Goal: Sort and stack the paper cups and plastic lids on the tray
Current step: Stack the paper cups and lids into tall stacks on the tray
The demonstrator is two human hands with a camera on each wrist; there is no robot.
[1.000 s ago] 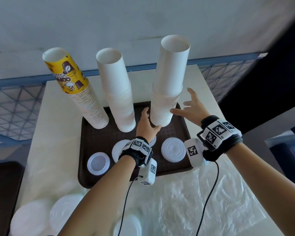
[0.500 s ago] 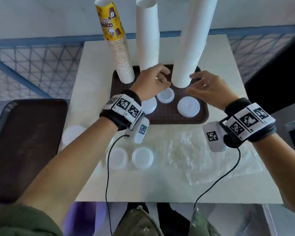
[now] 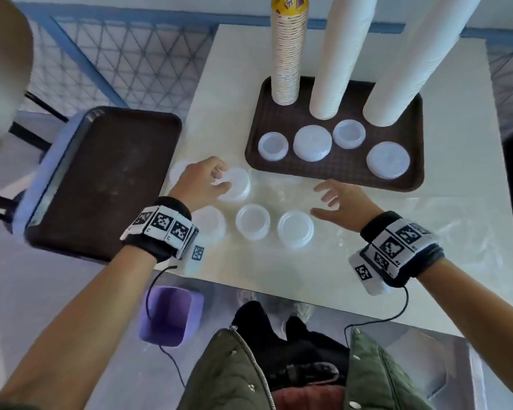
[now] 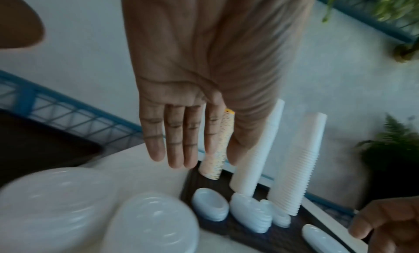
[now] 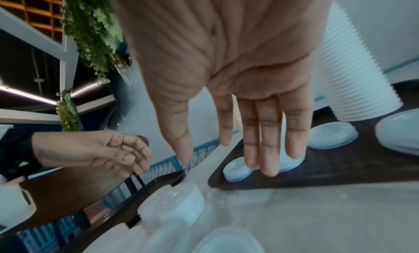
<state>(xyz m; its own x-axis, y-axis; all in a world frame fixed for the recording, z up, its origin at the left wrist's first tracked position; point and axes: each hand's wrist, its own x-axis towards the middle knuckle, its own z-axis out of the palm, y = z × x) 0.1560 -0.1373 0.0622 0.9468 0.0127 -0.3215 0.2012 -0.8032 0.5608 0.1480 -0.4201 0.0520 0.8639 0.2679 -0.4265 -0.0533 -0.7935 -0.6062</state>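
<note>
A brown tray (image 3: 335,170) holds a printed cup stack (image 3: 286,54), two tall white cup stacks (image 3: 335,63) (image 3: 409,69) and several short piles of plastic lids (image 3: 312,142). More lid piles (image 3: 253,221) stand on the white table in front of the tray. My left hand (image 3: 219,180) hovers over the leftmost front pile (image 3: 237,187), and in the left wrist view its fingers (image 4: 176,149) are straight and hold nothing. My right hand (image 3: 323,199) is spread open just above the table, beside another lid pile (image 3: 295,229), empty.
A second brown tray (image 3: 101,179) sits on a seat left of the table. Crumpled clear plastic film (image 3: 427,226) lies on the table's right side. A purple bin (image 3: 171,315) stands below the near table edge. Blue mesh railing (image 3: 116,63) runs behind.
Both hands have drawn back from the cup stacks on the tray to the loose lid piles on the table in front of it. The head view has tilted downward.
</note>
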